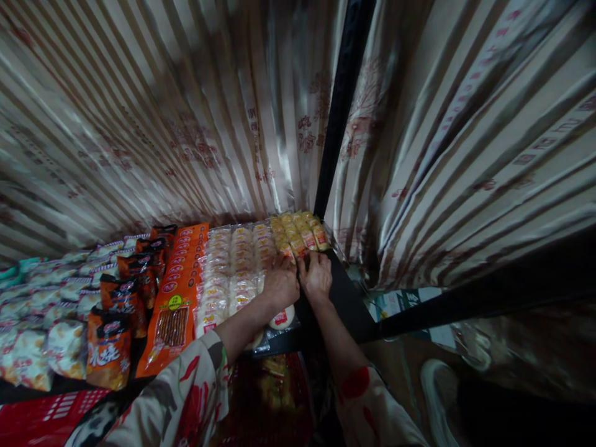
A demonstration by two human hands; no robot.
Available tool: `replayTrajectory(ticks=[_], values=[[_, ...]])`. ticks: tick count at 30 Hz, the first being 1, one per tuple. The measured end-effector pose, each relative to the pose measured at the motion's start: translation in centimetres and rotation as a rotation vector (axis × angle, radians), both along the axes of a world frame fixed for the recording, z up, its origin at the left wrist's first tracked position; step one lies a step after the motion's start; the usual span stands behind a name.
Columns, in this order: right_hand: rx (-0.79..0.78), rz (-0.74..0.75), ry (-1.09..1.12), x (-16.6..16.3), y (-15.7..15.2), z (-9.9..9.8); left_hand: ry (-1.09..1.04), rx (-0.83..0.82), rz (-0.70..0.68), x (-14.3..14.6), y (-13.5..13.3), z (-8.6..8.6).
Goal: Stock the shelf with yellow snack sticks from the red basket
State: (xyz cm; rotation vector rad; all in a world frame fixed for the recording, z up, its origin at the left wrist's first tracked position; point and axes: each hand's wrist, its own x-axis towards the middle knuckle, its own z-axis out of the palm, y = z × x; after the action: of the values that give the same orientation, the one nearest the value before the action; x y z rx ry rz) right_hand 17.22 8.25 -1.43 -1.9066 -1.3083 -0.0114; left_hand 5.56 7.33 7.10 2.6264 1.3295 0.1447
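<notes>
My left hand (282, 284) and my right hand (316, 277) are close together at the front of a block of small yellow snack packets (298, 228). The fingers of both hands are curled in on the packets at the near end of the rows. My own hands partly hide what they grip. Under and beside my left forearm lie rows of round white pastries in clear wrappers (242, 267). One of these pastries (282, 318) sits at the shelf's front edge, just below my left hand.
Left of the pastries are long orange snack bags (172, 298), orange-and-black pouches (109, 347) and white snack bags (28, 354). The black shelf (347, 304) has a dark upright post (342, 112) behind it. Pleated printed sheeting (209, 112) hangs behind. A red basket (51, 413) is lower left; a white shoe (437, 397) stands below right.
</notes>
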Motion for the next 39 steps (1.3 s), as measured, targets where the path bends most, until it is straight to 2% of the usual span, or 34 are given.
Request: replayTrajectory(ticks=[13, 21, 33, 39], values=[[-0.013, 0.051, 0.036, 0.22, 0.01, 0.23, 0.003, 0.015, 0.008, -0.12, 0.15, -0.61], [-0.009, 0.057, 0.145, 0.17, 0.09, 0.46, 0.012, 0.013, 0.015, 0.05, 0.07, -0.77], [-0.044, 0.059, 0.107, 0.24, 0.27, 0.49, 0.017, -0.015, 0.019, 0.32, -0.07, -0.34], [-0.027, 0.074, 0.156, 0.35, 0.15, 0.57, 0.019, -0.005, 0.028, 0.37, -0.24, -0.07]])
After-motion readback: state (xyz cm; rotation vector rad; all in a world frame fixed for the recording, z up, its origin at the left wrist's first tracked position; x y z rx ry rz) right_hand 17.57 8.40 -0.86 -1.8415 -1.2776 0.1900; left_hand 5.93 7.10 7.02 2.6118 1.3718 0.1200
